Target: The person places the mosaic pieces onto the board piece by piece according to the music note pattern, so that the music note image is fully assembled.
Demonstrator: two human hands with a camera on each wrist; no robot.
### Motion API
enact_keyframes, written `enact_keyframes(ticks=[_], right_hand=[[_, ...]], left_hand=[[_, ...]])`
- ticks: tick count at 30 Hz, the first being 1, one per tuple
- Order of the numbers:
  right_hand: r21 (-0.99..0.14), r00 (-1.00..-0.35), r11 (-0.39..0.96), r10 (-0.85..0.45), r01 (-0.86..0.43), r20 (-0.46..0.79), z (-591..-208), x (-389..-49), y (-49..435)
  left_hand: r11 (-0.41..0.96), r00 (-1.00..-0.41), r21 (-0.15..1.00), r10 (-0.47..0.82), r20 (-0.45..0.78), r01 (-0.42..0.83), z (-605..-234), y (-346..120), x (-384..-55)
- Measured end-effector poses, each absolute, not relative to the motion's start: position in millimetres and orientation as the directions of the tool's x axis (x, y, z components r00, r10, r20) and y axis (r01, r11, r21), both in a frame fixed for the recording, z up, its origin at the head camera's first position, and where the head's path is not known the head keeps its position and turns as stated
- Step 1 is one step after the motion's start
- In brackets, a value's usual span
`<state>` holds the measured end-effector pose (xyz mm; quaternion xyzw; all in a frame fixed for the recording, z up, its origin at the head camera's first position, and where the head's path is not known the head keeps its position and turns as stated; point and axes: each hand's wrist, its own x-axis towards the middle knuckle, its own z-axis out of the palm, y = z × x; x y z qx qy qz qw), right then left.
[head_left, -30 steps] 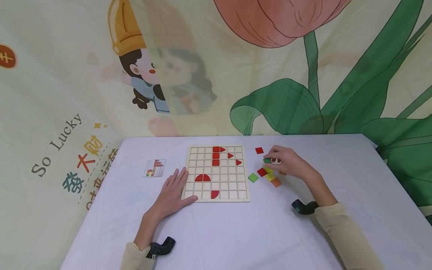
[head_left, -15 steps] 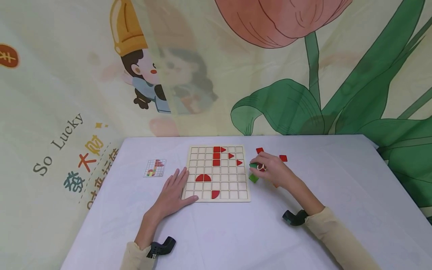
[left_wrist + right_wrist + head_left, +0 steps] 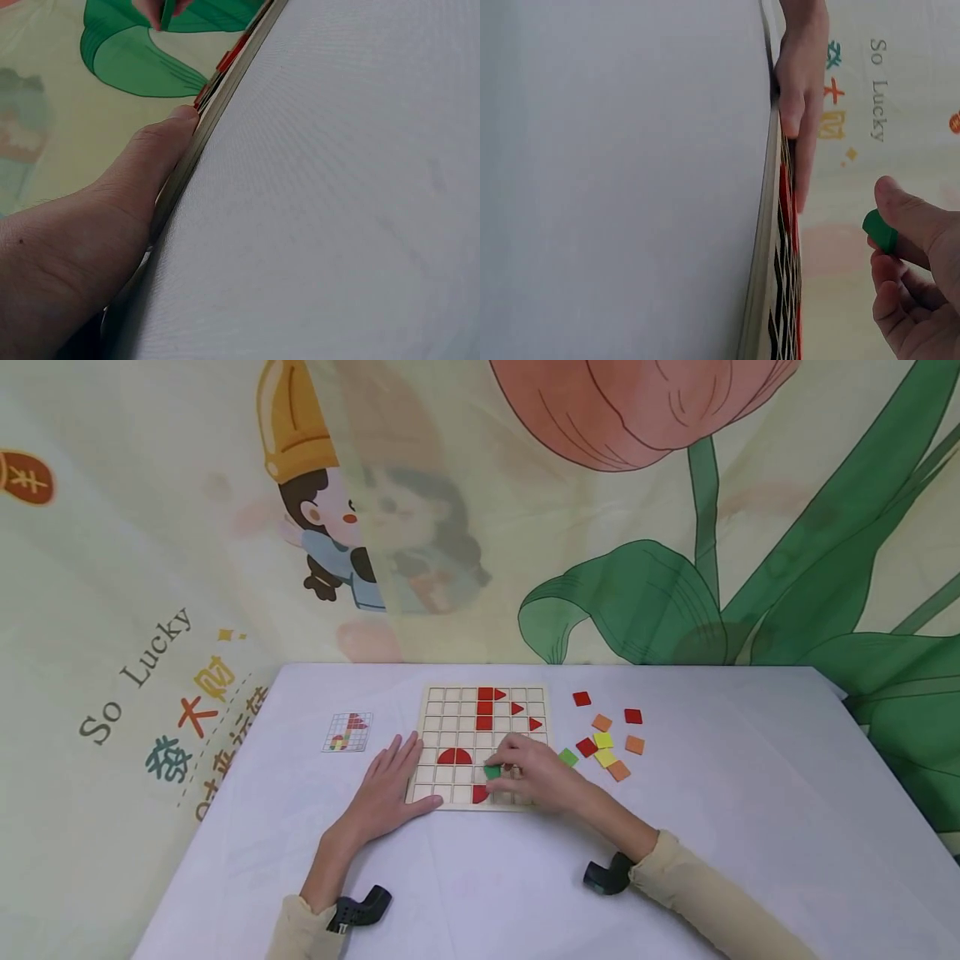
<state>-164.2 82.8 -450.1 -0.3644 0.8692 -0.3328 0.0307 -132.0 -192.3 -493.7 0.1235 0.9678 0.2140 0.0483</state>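
Note:
My left hand (image 3: 384, 785) lies with straight, spread fingers along the left edge of the pale gridded board (image 3: 448, 724), thumb over its lower left corner. Between thumb and fingers, my right hand (image 3: 546, 770) pinches a small green tile (image 3: 492, 772) above the board's lower middle. In the right wrist view that green tile (image 3: 880, 231) shows a rounded edge and is clear of the board. On the board sit red squares (image 3: 485, 708), red triangles (image 3: 517, 708), a red half-circle shape (image 3: 454, 757) and a red quarter-circle tile (image 3: 479, 794), partly beside my right fingers.
Right of the board are loose tiles: red squares (image 3: 633, 716), orange squares (image 3: 635, 745), yellow squares (image 3: 603, 740) and a light green square (image 3: 568, 757). A small pattern card (image 3: 347, 732) lies to the left. Everything rests on a white-covered table (image 3: 480, 885).
My right hand has carried the green tile leftward from above the loose tiles to over the board, uncovering those tiles. My left hand stays on the board's edge.

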Motion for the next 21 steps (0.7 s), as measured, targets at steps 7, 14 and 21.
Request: enact_keyframes(ticks=[7,14,21], right_hand=[[-0.516,-0.68,0.552,-0.728,-0.655,0.085,-456.7,-153.5,28.8],[-0.452,-0.717,0.636,-0.697,-0.625,0.01,-457.6,-153.2,8.6],[-0.422,-0.714,0.649,-0.7,-0.633,-0.006,-453.6,-156.3,1.5]], left_hand=[[0.885,-0.964,0.41,0.26,-0.049,0.218,-495.1,-192.2,-132.9],[0.881,-0.964,0.417,0.263,-0.044,0.221,-493.9,-191.8,-132.2],[0.877,-0.962,0.424,0.268,-0.046,0.225,-489.8,-192.8,-131.5]])
